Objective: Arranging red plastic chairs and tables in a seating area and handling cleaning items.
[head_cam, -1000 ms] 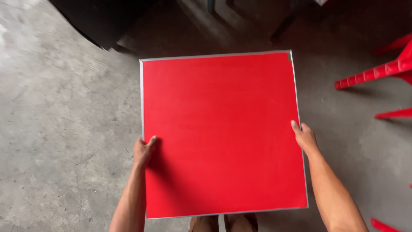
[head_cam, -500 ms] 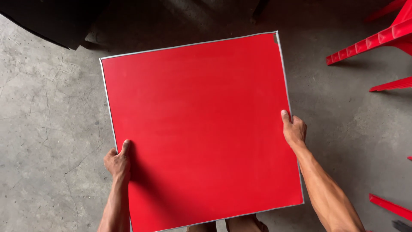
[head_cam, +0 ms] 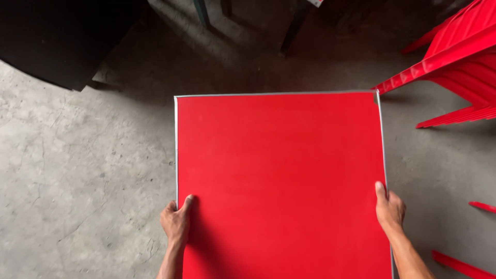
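Grey concrete floor (head_cam: 77, 170) under everything. Square red tabletop (head_cam: 279, 181) with thin metal rim, held flat between both sets of fingers, extending away from them. Red plastic chair (head_cam: 449, 67) well beyond the right fingers. Left hand (head_cam: 174, 223) grips the left rim, thumb on top; right hand (head_cam: 389, 207) grips the right rim likewise.

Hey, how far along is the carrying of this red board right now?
Done: the red board is up off the concrete floor. In hand: the left hand grips its left edge and the right hand its right edge, the board level beside the red chairs. Left: it is not yet set down anywhere.
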